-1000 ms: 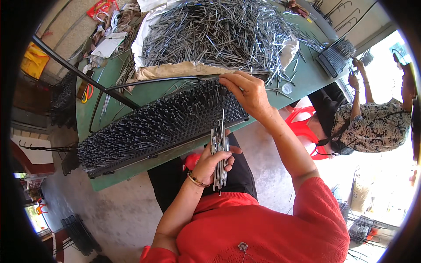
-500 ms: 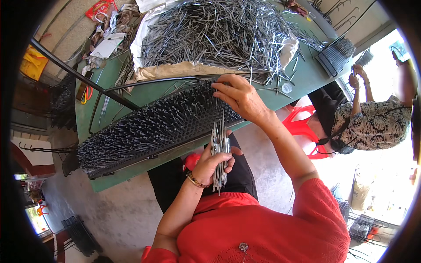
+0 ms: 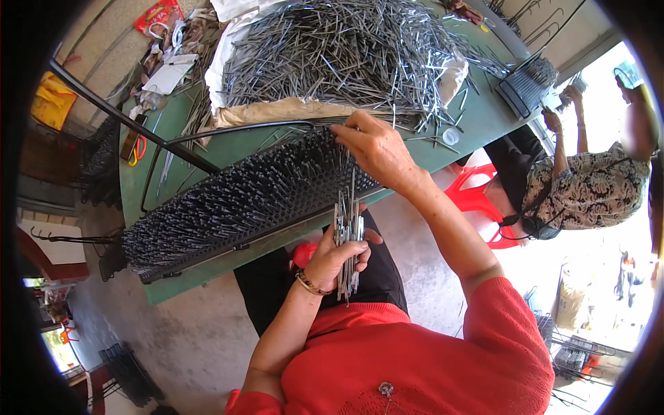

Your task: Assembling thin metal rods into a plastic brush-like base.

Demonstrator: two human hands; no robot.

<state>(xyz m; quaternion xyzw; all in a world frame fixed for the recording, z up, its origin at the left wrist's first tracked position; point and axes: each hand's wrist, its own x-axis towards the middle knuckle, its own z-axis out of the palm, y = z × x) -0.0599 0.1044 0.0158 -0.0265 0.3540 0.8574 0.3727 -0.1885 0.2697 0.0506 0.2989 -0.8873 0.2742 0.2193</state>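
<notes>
My left hand [image 3: 337, 259] is closed round a bundle of thin metal rods [image 3: 348, 228], held upright in front of my lap. Over the far right end of a long black perforated rack [image 3: 290, 195] is my right hand [image 3: 373, 147], its thumb and fingers pinched together. Whatever lies between those fingertips is too small to make out. Many dark rods [image 3: 207, 207] stand in the rack's holes, dense on the left and along the back. Bare holes show along the near right part, beside the bundle.
A big heap of loose metal rods [image 3: 339, 55] lies on paper and white sheeting on the green table [image 3: 155, 294]. Scissors [image 3: 138, 149], a notepad [image 3: 168, 75] and a clear cap [image 3: 450, 136] lie around it. Another person [image 3: 588, 180] works at the right, by a red stool [image 3: 477, 197].
My right hand has shifted slightly left and up along the rack's end. The left hand with its bundle is nearly still. At the right, the other person's hands have moved apart.
</notes>
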